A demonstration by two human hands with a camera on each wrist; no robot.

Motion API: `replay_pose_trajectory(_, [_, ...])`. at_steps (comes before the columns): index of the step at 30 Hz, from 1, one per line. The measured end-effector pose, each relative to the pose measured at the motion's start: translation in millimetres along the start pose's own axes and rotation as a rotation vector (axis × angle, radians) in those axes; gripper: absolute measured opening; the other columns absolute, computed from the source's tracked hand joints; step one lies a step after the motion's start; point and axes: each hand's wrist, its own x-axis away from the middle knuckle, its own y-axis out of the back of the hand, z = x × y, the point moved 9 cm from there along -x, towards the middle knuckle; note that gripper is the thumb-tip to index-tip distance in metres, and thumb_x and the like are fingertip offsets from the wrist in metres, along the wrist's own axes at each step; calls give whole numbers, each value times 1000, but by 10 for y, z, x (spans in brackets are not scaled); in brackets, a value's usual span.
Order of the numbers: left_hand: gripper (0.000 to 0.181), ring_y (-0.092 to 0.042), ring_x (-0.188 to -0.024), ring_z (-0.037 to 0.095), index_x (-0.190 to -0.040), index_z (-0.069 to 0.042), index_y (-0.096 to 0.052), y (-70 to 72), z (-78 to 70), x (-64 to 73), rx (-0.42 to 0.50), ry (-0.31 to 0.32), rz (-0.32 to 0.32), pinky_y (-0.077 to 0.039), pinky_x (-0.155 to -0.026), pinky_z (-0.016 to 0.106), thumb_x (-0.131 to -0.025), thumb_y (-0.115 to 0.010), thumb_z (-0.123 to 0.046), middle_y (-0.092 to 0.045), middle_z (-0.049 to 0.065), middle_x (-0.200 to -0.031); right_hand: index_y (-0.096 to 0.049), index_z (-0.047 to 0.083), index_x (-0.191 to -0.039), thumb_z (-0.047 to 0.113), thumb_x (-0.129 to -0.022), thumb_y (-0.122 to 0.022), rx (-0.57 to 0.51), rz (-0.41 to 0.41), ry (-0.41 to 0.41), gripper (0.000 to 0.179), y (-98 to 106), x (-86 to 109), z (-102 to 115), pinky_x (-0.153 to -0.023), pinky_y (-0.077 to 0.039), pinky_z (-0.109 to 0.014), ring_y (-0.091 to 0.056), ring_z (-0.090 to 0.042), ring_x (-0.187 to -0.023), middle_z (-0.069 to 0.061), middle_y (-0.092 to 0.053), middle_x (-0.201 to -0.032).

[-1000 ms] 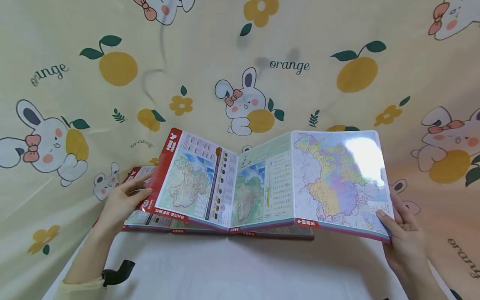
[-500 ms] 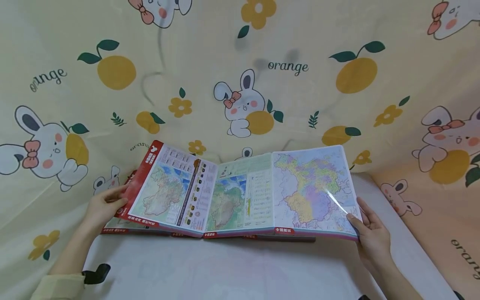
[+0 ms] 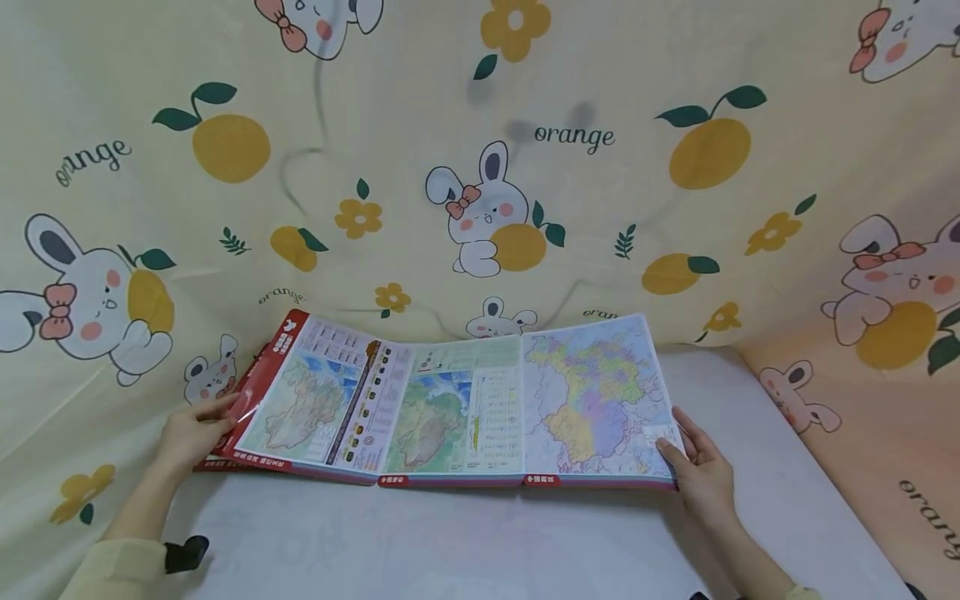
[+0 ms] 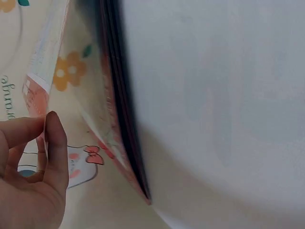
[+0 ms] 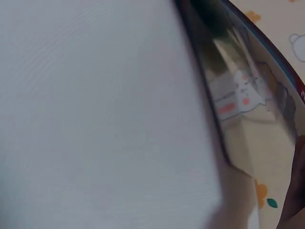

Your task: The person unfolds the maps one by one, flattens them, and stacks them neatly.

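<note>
An unfolded map with three glossy panels and a red left border spans the middle of the head view, tilted up at both ends. My left hand pinches its left edge between thumb and fingers; the left wrist view shows that hand on the red-cornered sheet. My right hand grips the right panel's lower right edge, thumb on top and fingers behind. Beneath lies a second, similar folded map, mostly hidden, with its dark layered edge seen in the left wrist view. A gap separates the two at the left.
A white tabletop extends in front of the maps and to their right. Behind and at both sides hangs a cream cloth printed with rabbits and oranges.
Both hands have lowered the unfolded map and shifted it left, over the lower one. Its panels now lie flatter, and the lower map is more covered. Both grips stay the same.
</note>
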Motion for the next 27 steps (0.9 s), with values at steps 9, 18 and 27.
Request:
replay_pose_trajectory(9, [38,-63,-90,41,-131,14,-62,-38,1,-79,-314,-257,-106,-49,-63,34,-97,-59,-3,-65,38,-113,-32,16,-164,18,-105,-63,221,80,32,66,-112,70,-4,-80,-55,-11,-56,22,-96,-14,-36,-163])
replay_pose_trajectory(18, [43,-56,-102,54,-124,20,-61,-202,-28,34,-428,-309,-90,-50,-86,64,-95,-62,-11,-57,45,-120,-18,19,-167,30,-106,-63,380,237,62,77,-278,148,0,-94,-39,-2,-32,-33,-152,-13,-20,-169])
replay_pose_trajectory(27, [78,-39,-125,68,-136,27,-44,-385,124,29,-534,-221,18,-39,-101,78,-100,-63,-40,-37,52,-136,-12,6,-166,25,-101,-69,546,329,137,89,-484,84,-49,-111,-46,-43,-38,-47,-146,-26,-21,-168])
